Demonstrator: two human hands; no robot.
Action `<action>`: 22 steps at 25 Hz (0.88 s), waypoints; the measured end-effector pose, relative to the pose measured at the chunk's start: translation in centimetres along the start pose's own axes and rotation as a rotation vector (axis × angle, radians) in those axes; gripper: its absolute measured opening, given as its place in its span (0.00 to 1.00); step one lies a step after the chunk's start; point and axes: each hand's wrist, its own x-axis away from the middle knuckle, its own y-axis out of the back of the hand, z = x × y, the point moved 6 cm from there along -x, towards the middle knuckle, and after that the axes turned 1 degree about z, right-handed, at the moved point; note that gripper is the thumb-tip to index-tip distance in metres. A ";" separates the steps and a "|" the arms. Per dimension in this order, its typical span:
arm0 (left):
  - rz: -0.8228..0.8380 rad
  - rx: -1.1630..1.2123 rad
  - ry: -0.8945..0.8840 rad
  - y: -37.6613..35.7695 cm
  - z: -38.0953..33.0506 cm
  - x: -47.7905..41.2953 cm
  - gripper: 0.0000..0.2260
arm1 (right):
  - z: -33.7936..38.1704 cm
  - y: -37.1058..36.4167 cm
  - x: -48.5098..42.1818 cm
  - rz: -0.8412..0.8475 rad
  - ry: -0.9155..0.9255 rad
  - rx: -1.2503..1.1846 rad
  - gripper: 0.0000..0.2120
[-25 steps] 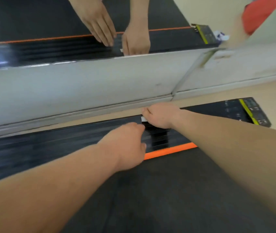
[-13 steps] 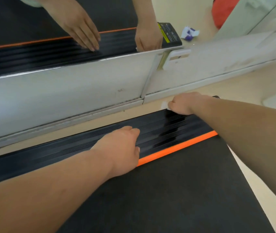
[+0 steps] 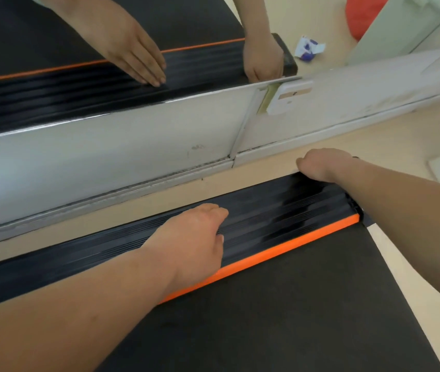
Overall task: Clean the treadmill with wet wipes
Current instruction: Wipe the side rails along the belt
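Note:
The treadmill's black ribbed side rail (image 3: 280, 210) runs diagonally, with an orange stripe (image 3: 280, 253) between it and the dark belt (image 3: 267, 318). My left hand (image 3: 194, 242) rests flat on the middle of the rail, fingers straight. My right hand (image 3: 321, 165) sits at the rail's far outer edge near its end, fingers curled under. The wet wipe is hidden beneath that hand.
A mirror (image 3: 79, 76) on the wall reflects both hands and the rail. A white wall plate (image 3: 288, 96) sits below its edge. The reflection shows a small white and blue packet (image 3: 308, 48) on the floor and a red object (image 3: 361, 14). Beige floor (image 3: 374, 146) lies beside the treadmill.
My right hand has slid along the rail's outer edge to its far end, and the white bit of wipe seen at its fingers is now covered. My left hand stays pressed on the rail.

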 end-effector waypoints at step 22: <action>0.008 0.976 0.533 8.2 23.9 31.3 0.24 | 42.6 -4.8 37.1 1.297 0.782 -1.532 0.45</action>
